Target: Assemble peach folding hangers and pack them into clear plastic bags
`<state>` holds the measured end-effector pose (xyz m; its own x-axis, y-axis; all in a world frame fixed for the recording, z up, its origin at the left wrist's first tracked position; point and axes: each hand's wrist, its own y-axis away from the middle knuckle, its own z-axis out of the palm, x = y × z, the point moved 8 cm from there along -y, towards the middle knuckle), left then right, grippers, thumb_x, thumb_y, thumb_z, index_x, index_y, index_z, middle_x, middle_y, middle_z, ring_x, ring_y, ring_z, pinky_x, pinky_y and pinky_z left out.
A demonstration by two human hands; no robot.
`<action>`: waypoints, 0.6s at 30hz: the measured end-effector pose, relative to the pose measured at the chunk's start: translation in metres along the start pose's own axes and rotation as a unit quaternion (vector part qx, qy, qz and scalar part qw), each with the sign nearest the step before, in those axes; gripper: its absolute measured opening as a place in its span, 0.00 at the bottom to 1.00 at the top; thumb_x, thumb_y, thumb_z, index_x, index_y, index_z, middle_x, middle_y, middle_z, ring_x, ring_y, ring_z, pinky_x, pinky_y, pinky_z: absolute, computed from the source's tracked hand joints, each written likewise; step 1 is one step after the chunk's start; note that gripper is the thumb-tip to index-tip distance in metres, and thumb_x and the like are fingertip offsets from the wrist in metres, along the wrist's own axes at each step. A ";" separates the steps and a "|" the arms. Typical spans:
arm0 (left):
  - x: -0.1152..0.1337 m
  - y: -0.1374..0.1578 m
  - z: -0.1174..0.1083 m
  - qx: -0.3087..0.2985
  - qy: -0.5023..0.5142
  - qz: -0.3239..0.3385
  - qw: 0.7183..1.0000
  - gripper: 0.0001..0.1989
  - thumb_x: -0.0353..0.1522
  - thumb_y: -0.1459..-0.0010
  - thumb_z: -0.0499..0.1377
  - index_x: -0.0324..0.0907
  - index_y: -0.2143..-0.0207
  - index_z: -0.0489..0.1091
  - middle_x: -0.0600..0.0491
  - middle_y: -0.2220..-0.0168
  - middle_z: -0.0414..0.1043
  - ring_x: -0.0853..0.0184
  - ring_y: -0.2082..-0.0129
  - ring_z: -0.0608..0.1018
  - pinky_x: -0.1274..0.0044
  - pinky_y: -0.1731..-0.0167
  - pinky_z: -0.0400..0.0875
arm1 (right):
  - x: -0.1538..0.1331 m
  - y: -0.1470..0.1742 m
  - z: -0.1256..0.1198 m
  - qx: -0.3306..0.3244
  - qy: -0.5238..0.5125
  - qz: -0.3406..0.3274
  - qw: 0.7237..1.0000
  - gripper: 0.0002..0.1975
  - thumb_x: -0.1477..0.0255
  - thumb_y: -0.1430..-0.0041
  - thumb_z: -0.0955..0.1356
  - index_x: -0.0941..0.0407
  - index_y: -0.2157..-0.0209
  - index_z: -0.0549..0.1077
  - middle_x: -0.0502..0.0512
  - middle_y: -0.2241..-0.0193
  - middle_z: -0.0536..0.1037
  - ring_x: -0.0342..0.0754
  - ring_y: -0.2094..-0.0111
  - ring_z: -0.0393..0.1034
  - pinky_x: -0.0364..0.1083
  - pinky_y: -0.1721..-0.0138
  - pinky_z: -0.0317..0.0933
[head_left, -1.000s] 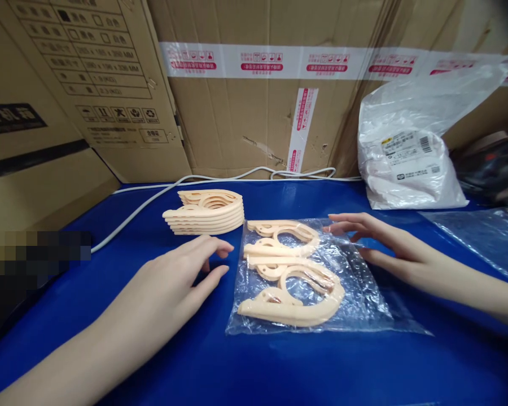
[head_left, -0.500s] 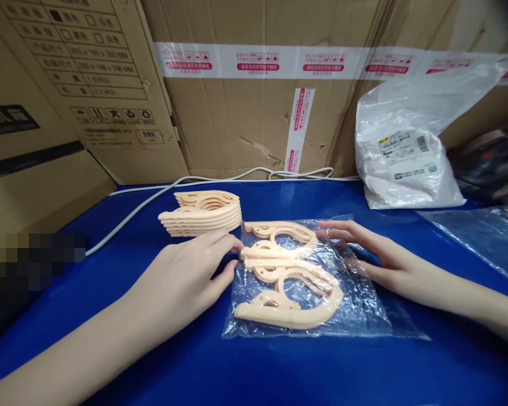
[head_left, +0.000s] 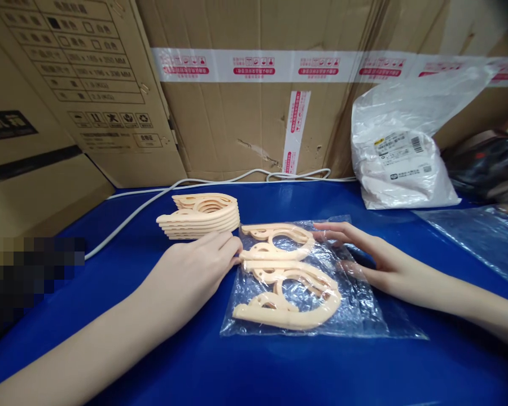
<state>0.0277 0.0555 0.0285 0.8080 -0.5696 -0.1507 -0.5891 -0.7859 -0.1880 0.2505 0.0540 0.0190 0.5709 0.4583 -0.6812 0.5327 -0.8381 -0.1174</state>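
Two beige folding hangers [head_left: 309, 322] lie flat inside a clear plastic bag [head_left: 359, 316] on the blue tabletop. My left hand [head_left: 203, 262] is closed at the bag's left edge, its fingertips pinched beside the hanger ends; the thumb is largely hidden. From the other side, my right hand [head_left: 372, 256] rests on the bag with its fingers apart, the index tip near the upper hanger and the thumb lower down on the film. Behind my left hand sits a neat stack of folded beige hangers [head_left: 203, 217].
A white cable [head_left: 139, 206] runs along the back of the blue tabletop [head_left: 254, 372]. Cardboard boxes [head_left: 220, 124] stand at the back and left. At the right are a white plastic package [head_left: 406, 169], another clear bag [head_left: 482, 237] and dark bundled items [head_left: 486, 163].
My left thumb has closed in against the fingers at the bag's edge. My right hand and the bag stay almost as they were; the view has shifted slightly.
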 end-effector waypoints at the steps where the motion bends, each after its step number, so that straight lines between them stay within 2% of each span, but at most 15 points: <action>1: 0.000 0.001 0.000 0.004 -0.001 0.001 1.000 0.08 0.31 0.35 0.53 0.41 0.64 0.71 0.52 0.65 0.75 0.59 0.65 0.78 0.74 0.75 0.62 | 0.000 0.000 0.000 -0.001 0.003 -0.003 1.000 0.25 0.63 0.35 0.64 0.46 0.38 0.59 0.56 0.36 0.62 0.55 0.40 0.63 0.57 0.41 0.61; 5: -0.003 0.002 0.001 -0.001 0.017 -0.012 1.000 0.09 0.32 0.33 0.51 0.42 0.64 0.70 0.53 0.65 0.75 0.60 0.66 0.78 0.74 0.74 0.61 | -0.003 -0.001 0.002 -0.002 0.029 -0.014 0.999 0.28 0.62 0.38 0.66 0.48 0.38 0.60 0.56 0.36 0.62 0.57 0.38 0.60 0.57 0.40 0.60; 12: -0.010 -0.002 0.002 -0.055 0.074 -0.079 0.993 0.12 0.35 0.33 0.48 0.44 0.64 0.69 0.54 0.65 0.76 0.60 0.65 0.78 0.74 0.71 0.62 | -0.004 -0.004 0.005 -0.020 0.057 -0.027 0.998 0.32 0.59 0.39 0.67 0.50 0.36 0.57 0.58 0.35 0.61 0.56 0.37 0.58 0.57 0.39 0.58; 15: -0.013 0.004 0.000 -0.075 0.081 -0.112 0.988 0.13 0.36 0.35 0.47 0.45 0.65 0.70 0.53 0.67 0.76 0.59 0.67 0.78 0.74 0.73 0.62 | 0.000 0.001 0.003 -0.019 0.063 -0.007 0.998 0.30 0.60 0.37 0.66 0.49 0.36 0.55 0.56 0.34 0.59 0.56 0.36 0.56 0.57 0.38 0.56; 18: -0.017 0.016 -0.003 -0.073 0.147 -0.159 0.973 0.15 0.39 0.37 0.47 0.46 0.63 0.72 0.53 0.67 0.78 0.60 0.70 0.79 0.73 0.73 0.66 | 0.001 0.012 -0.002 0.001 0.087 0.021 0.996 0.28 0.61 0.35 0.63 0.46 0.35 0.54 0.54 0.34 0.59 0.56 0.36 0.55 0.58 0.38 0.55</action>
<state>0.0046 0.0520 0.0305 0.9304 -0.3185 0.1815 -0.3174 -0.9476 -0.0358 0.2589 0.0446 0.0181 0.6917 0.4676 -0.5503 0.5057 -0.8577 -0.0931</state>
